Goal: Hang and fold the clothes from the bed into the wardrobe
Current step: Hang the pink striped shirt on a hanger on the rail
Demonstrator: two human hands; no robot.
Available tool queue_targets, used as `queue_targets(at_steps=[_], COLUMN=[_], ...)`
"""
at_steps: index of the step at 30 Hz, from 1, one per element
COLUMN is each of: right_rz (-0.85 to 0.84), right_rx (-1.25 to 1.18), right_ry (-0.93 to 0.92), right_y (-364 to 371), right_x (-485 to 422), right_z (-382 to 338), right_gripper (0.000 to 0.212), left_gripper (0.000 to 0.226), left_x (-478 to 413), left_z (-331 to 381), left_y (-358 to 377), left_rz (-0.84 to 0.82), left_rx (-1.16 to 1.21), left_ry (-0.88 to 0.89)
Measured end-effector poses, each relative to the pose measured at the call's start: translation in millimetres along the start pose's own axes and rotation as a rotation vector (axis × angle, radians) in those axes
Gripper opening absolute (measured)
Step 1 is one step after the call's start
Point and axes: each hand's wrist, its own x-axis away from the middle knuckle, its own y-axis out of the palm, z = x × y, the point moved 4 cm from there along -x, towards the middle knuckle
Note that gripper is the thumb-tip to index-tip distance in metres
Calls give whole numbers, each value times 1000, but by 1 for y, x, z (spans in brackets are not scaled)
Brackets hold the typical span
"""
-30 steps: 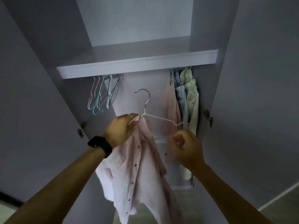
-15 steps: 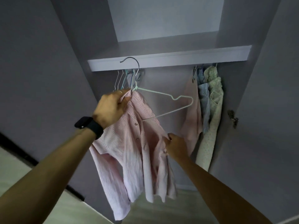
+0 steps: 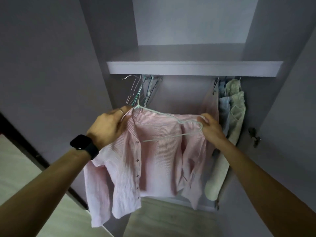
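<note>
A pink striped button shirt (image 3: pixel 153 156) hangs spread out in front of the open wardrobe (image 3: pixel 193 68). A white wire hanger (image 3: pixel 164 115) lies across its top, partly inside the shirt. My left hand (image 3: pixel 107 125), with a black watch on the wrist, grips the shirt's collar and shoulder at the hanger's neck. My right hand (image 3: pixel 209 126) pinches the other shoulder of the shirt by the hanger's right end. The hanger's hook is hidden among the empty hangers behind it.
Several empty wire hangers (image 3: pixel 142 89) hang at the left of the rail under the shelf. At the right hang a pink garment (image 3: pixel 211 103), a light blue one (image 3: pixel 224 106) and a pale green one (image 3: pixel 236 110). Wardrobe doors stand open on both sides; a door hinge (image 3: pixel 254 136) juts out on the right.
My right hand rose from the shirt's lower front to the right shoulder by the hanger's end. The shirt is now spread wide across the hanger, and my left hand dropped a little.
</note>
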Motion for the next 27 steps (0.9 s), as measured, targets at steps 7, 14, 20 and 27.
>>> queue_targets(at_steps=[7,14,20,27], right_rz=[-17,-19,106,-528], right_rx=[61,20,-68,201], right_ry=[-87,-156,-397,-241], right_y=[-37,-16,-50,-36], right_x=[-14,2,31,75], right_z=[-37,-84,-128,-70], right_gripper=[9,15,12,28], left_gripper=[30,47,58,30], left_x=[-14,-26,-21,-34], left_z=[-7,51,55,19], left_y=[14,73,98,57], left_rz=[-65,-236,-293,31], left_rx=[-121,-123,-175,281], left_ry=[-90,-204,-239,-210])
